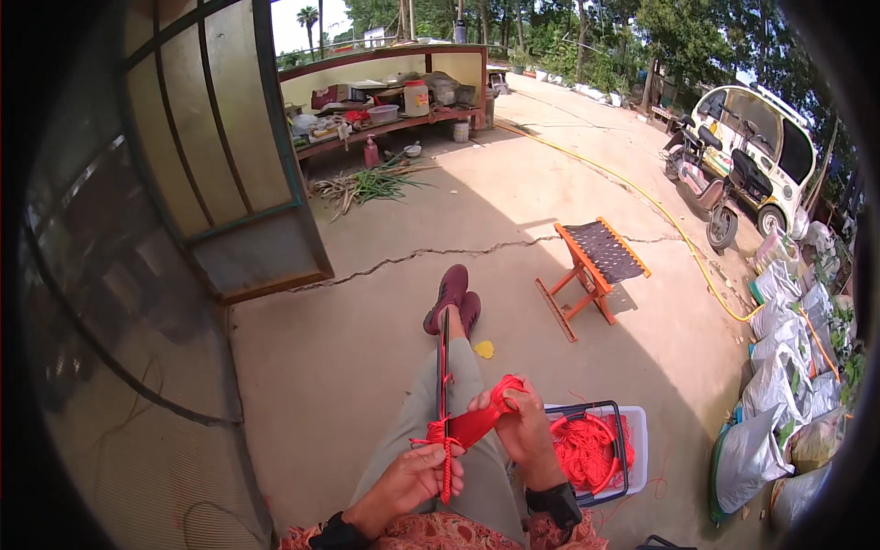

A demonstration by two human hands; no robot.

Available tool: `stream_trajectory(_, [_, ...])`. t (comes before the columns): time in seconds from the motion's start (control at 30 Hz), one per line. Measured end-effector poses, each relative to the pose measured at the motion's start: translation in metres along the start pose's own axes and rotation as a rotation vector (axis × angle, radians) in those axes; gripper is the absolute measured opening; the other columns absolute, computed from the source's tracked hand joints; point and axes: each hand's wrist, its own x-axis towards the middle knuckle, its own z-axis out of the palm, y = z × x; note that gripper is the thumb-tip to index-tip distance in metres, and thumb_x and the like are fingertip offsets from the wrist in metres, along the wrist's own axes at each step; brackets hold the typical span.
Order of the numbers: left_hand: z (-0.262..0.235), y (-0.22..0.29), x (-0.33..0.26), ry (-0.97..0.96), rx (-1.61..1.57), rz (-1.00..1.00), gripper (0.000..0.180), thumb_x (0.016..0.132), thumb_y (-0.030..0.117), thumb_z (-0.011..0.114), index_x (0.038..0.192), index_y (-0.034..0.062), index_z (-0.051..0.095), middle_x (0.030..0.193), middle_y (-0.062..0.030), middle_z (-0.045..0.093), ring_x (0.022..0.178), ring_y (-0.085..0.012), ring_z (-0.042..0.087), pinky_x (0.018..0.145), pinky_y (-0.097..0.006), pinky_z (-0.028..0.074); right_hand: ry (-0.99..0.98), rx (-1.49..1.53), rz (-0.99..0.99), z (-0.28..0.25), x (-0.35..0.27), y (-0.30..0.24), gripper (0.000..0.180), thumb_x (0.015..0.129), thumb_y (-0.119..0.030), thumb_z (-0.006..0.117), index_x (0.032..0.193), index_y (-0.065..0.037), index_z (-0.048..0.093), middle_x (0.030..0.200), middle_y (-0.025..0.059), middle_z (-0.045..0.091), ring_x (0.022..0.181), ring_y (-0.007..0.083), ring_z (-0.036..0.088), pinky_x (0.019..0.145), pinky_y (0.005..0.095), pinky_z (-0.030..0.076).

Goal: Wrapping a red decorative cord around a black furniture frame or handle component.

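Lower centre, legs (403,417) stretch upward; lower right, pale tub (640,449) with loose red yarn (582,449) inside. Dark rod (444,371) lies above the legs, red bundle (472,427) against it. Right hand (527,429) grips the bundle's gathered end; left hand (417,478) pinches red braid (447,474) below. Bundle probably light, soft, slippish; best held where gathered. Rod looks stiff.

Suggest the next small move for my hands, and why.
Perhaps draw the red bundle a little tauter with the right hand: the left hand pinches the red braid by the dark rod, and the bundle runs from there to the right hand's grip.
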Motion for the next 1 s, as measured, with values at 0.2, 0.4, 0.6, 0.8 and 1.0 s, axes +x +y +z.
stream_trajectory(0.2, [-0.016, 0.002, -0.01, -0.025, -0.048, 0.039, 0.03, 0.098, 0.019, 0.05, 0.119, -0.0023, 0.052, 0.089, -0.0138, 0.063, 0.08, -0.0275, 0.066, 0.074, -0.04, 0.054, -0.055, 0.133, -0.157, -0.011, 0.006, -0.066, 0.024, 0.098, -0.027, 0.052, 0.098, -0.004, 0.046, 0.067, 0.0061, 0.049, 0.057, 0.0136, 0.05, 0.05, 0.0293, 0.047])
stream_trajectory(0.4, [-0.015, 0.0, -0.002, -0.09, -0.174, 0.071, 0.024, 0.098, 0.018, 0.049, 0.115, 0.0012, 0.052, 0.087, -0.012, 0.062, 0.077, -0.0258, 0.062, 0.068, -0.038, 0.051, -0.016, -0.256, 0.128, -0.026, -0.039, -0.079, 0.042, 0.086, -0.021, 0.07, 0.119, -0.002, 0.052, 0.057, 0.0002, 0.044, 0.046, 0.0101, 0.042, 0.043, 0.0241, 0.04])
stream_trajectory(0.6, [-0.007, 0.007, -0.009, -0.06, -0.159, 0.042, 0.023, 0.098, 0.021, 0.049, 0.111, 0.0016, 0.053, 0.086, -0.0106, 0.061, 0.074, -0.0244, 0.061, 0.068, -0.039, 0.051, -0.245, -1.443, 0.655, -0.074, -0.122, -0.052, 0.05, 0.077, -0.03, 0.077, 0.117, -0.005, 0.062, 0.082, 0.007, 0.067, 0.079, 0.0156, 0.063, 0.076, 0.0317, 0.05])
stream_trajectory(0.8, [-0.006, 0.003, -0.005, -0.047, -0.071, 0.014, 0.024, 0.098, 0.023, 0.049, 0.112, 0.0037, 0.053, 0.087, -0.0097, 0.06, 0.076, -0.0245, 0.059, 0.071, -0.038, 0.048, 0.09, -1.39, 0.817, -0.123, -0.134, -0.057, 0.04, 0.077, -0.027, 0.077, 0.108, -0.005, 0.065, 0.085, 0.0093, 0.068, 0.082, 0.0163, 0.064, 0.08, 0.0311, 0.049])
stream_trajectory(1.0, [-0.007, 0.0, 0.0, -0.06, -0.13, 0.013, 0.022, 0.098, 0.02, 0.049, 0.11, 0.0027, 0.053, 0.09, -0.0111, 0.062, 0.077, -0.0248, 0.062, 0.072, -0.039, 0.051, 0.05, -1.15, 0.26, -0.057, -0.074, -0.029, 0.05, 0.083, -0.021, 0.071, 0.126, -0.001, 0.055, 0.075, 0.0004, 0.059, 0.066, 0.0089, 0.055, 0.061, 0.0245, 0.047])
